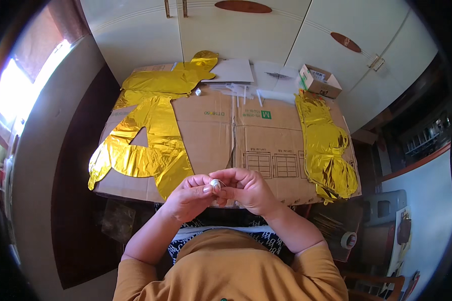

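Note:
Above the near edge of the cardboard, both hands meet at a small white roll (215, 183) with a thin strand looping off it. The thumb and fingers of my left hand (188, 197) pinch it from the left. My right hand (248, 191) closes on it from the other side, its thumb and forefinger by the strand. To the left lies a flat gold foil letter balloon (170, 133) shaped like an A. More gold foil balloons (158, 82) lie folded behind it, and a stack of gold foil (326, 145) rests at the right edge.
Flattened cardboard (206, 135) covers the table. At the back are a small white object (198, 92), thin white straws (245, 94), white sheets (231, 70) and an open small box (320, 82). A tape roll (348, 240) sits lower right, near a grey plastic stool (385, 207). White cabinets stand behind.

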A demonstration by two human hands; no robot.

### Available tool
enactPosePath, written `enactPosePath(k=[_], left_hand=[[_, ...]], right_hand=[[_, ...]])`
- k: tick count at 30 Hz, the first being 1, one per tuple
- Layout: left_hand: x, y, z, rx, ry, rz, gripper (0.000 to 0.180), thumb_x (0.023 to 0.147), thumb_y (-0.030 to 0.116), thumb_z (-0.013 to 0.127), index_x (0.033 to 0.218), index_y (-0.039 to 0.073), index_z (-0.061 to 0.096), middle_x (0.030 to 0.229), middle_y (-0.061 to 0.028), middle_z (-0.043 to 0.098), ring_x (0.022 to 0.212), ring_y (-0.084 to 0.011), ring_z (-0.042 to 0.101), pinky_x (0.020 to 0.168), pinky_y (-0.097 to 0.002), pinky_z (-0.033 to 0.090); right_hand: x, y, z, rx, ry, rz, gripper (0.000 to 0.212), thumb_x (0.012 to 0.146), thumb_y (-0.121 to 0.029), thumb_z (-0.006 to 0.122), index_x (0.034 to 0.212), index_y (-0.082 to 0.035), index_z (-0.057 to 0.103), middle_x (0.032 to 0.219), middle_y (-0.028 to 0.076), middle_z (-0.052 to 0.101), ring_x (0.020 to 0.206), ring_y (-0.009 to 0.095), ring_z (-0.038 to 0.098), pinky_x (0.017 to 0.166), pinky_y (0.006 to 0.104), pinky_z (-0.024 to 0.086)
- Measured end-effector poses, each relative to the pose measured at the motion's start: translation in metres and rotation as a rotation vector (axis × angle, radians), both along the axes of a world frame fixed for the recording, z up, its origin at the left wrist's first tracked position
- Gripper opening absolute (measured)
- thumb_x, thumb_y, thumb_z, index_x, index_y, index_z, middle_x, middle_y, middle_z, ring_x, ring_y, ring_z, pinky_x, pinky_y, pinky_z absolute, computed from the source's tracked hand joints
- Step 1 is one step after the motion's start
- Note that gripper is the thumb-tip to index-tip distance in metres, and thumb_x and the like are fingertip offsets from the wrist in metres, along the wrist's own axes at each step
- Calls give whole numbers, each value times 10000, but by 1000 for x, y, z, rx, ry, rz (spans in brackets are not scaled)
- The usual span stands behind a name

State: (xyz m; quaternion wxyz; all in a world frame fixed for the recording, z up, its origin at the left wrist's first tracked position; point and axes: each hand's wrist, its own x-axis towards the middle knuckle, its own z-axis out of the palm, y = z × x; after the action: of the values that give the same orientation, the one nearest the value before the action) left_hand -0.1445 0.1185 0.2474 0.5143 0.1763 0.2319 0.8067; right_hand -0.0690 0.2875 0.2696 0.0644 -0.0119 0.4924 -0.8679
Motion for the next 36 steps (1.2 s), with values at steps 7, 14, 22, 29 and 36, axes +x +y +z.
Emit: enactPosePath(k=[7, 14, 22, 29, 36], left_hand=[[1, 1, -3, -11, 2, -34, 152, 880, 155, 618, 937, 20, 662, 927, -74, 653, 890, -194, 588, 856, -350, 431], [-3, -10, -7, -104, 89, -36, 129, 864, 100, 637, 951, 8, 665, 934, -64, 664, 865, -145, 604, 835, -300, 455], [5, 5, 6, -106, 248, 191, 125, 902, 83, 597, 974, 13, 672, 875, -42, 632, 789, -101, 567, 729, -261, 453], [11, 2, 3, -521, 705, 362, 153, 909, 119, 618, 968, -11, 672, 788, 23, 554, 722, -35, 482, 634, -191, 381], [18, -1, 8, -445, 515, 177, 139, 910, 126, 618, 954, 3, 665, 814, 39, 580, 720, -15, 485, 607, -170, 380]], right_hand=[[-8, 16, -6, 24, -13, 112, 177, 895, -94, 620, 1038, 9, 601, 848, 64, 663, 698, 112, 627, 636, 234, 526], [-7, 24, 4, 108, -98, 315, 180, 916, -208, 610, 930, -31, 580, 760, 19, 616, 605, 70, 557, 528, 186, 446], [7, 1, 0, 96, -182, 74, 195, 917, -233, 614, 926, -38, 607, 705, -18, 593, 567, 42, 537, 512, 183, 443], [21, -6, 16, 1304, 610, -542, 116, 787, -94, 694, 826, -61, 590, 699, 89, 568, 609, 257, 595, 531, 332, 474], [3, 29, 5, 407, 26, 8, 164, 803, -126, 739, 849, -48, 603, 736, -2, 600, 639, 85, 569, 548, 226, 450]])
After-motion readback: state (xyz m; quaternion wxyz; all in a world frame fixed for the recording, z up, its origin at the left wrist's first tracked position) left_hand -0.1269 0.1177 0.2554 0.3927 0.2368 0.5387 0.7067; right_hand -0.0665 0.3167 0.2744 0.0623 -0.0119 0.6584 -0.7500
